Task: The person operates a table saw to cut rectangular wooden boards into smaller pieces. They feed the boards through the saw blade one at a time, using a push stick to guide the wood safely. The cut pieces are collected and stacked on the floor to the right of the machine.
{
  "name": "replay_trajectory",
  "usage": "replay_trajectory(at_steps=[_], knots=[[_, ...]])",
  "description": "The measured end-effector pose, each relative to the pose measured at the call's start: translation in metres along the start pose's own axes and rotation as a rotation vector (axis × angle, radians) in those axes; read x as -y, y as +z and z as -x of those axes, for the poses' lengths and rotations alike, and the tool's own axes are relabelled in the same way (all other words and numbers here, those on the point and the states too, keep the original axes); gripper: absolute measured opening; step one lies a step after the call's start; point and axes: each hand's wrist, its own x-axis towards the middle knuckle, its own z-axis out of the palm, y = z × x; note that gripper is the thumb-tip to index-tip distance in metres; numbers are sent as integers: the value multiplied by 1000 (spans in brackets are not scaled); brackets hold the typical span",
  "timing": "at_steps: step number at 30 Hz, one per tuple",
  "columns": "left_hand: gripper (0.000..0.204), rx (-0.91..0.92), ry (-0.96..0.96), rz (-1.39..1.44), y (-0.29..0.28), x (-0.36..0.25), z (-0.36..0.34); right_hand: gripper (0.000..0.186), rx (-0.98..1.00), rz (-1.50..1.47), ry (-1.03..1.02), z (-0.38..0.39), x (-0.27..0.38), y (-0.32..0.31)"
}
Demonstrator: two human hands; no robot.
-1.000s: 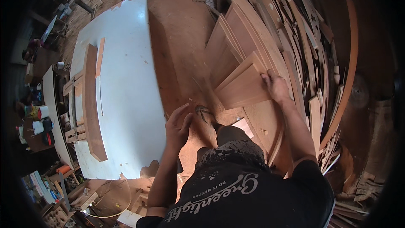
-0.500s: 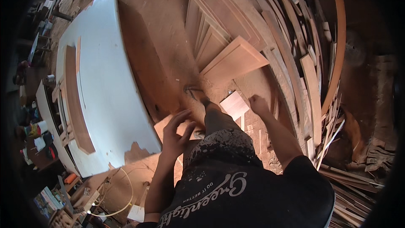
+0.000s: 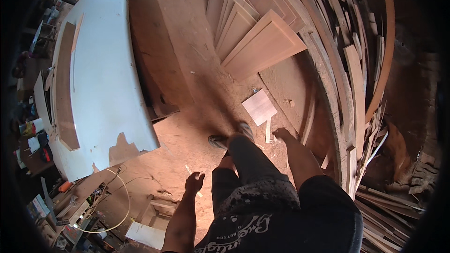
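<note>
My left hand point(image 3: 194, 182) hangs low beside my left thigh, its thumb apart from loosely bent fingers, with nothing in it. A thin pale wood strip point(image 3: 200, 194) on the floor shows just past it. Out to the right, my right hand point(image 3: 283, 134) is open and empty, fingers loosely bent. Nearest to it in the picture are a narrow light wood strip point(image 3: 268, 130) and a square wooden board point(image 3: 260, 107), both lying on the ground. Neither hand appears to touch anything.
A white-topped workbench point(image 3: 105, 75) stands at left, bearing a long brown plank point(image 3: 64, 89). Panelled wooden doors point(image 3: 267, 47) lean ahead. Stacked lumber point(image 3: 356, 79) lines the right side. A yellowish hose point(image 3: 125, 197) loops at lower left, near a wooden box point(image 3: 147, 234).
I have stepped forward; both feet now show close together. My left hand has dropped away from the bench corner toward my thigh. The square board and doors sit differently in view.
</note>
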Motion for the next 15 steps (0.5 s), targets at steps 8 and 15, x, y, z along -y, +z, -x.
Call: replay_trajectory(at_steps=[8,15], knots=[[61,-232,143,168,96,-16,-31,67,-180,-512,197,-163,-1,55],[60,-462,239,-95,117,-67,-58,92,0,-1238,302,-269,-16,102]])
